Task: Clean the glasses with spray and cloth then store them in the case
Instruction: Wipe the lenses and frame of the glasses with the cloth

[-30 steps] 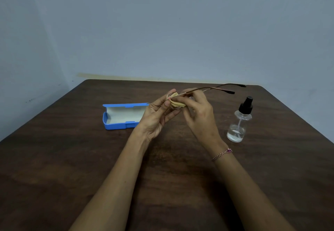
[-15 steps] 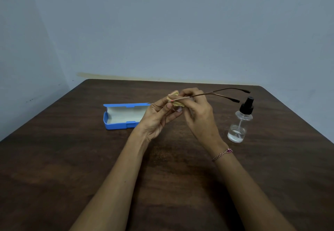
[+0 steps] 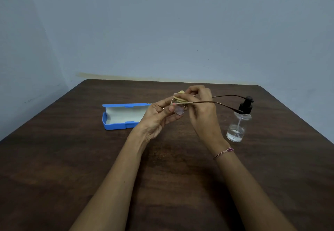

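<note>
Compared with a second ago, the glasses [image 3: 182,107] have been tilted so that their two thin temple arms, then angled upward past the spray bottle [image 3: 238,124], now droop toward its black pump head, the nearer tip crossing in front of the bottle's neck. One round lens, hidden by the fingers before, is now exposed below the left thumb. The spray bottle and the case [image 3: 124,116] have not been shifted.

The glasses are held in the air, just left of the spray bottle and above the dark wooden table [image 3: 90,158]. They are seen as a thin metal frame with round clear lenses, a pinkish mark at the hinge and dark-tipped brown arms. The frame edge is pinched by the fingers of the left hand [image 3: 159,117]. A folded yellowish cloth [image 3: 179,97] is pressed onto the far lens by the closed fingers of the right hand [image 3: 202,109].

The blue case lies open, well left of the spray bottle, its pale lining showing. The clear bottle is upright, with a little liquid inside.
</note>
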Action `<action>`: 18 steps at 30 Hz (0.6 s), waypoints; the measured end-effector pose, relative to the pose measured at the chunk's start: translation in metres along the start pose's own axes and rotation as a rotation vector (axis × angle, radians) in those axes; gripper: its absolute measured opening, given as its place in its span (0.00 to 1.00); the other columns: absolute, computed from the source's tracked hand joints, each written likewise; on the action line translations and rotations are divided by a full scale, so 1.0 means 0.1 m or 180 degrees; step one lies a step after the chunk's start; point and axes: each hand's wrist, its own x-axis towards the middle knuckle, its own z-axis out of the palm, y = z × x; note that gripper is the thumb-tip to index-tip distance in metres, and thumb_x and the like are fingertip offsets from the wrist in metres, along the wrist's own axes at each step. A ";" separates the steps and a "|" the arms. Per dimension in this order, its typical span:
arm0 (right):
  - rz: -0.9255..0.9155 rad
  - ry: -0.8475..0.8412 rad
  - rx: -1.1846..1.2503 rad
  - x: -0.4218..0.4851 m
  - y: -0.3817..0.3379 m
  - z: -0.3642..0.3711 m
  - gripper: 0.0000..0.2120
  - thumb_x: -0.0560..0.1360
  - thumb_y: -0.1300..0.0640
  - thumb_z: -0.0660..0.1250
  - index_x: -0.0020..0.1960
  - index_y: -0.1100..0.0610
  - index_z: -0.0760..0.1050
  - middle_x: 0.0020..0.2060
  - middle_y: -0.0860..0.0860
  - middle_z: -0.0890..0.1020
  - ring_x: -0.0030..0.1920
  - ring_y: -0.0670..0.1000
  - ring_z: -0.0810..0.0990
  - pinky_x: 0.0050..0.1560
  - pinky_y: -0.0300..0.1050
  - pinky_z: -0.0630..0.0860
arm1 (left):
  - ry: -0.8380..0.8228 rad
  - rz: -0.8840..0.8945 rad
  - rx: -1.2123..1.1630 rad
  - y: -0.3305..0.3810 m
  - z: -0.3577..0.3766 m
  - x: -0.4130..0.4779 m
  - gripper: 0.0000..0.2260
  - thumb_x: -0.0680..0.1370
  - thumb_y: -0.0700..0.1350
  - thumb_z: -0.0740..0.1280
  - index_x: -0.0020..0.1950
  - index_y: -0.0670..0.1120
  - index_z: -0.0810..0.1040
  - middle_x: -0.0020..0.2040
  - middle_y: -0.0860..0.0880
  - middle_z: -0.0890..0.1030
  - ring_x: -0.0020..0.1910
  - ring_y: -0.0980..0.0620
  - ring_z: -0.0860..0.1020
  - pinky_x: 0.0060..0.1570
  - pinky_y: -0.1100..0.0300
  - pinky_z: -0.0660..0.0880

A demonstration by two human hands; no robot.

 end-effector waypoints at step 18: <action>0.0147 0.0027 -0.0190 0.00 0.03 0.02 0.18 0.69 0.76 0.63 0.53 0.60 0.80 0.49 0.58 0.74 0.52 0.50 0.69 0.53 0.24 0.63 | -0.0035 0.0027 0.0083 0.02 -0.02 -0.01 0.32 0.57 0.53 0.81 0.58 0.44 0.79 0.47 0.45 0.85 0.47 0.51 0.83 0.48 0.61 0.79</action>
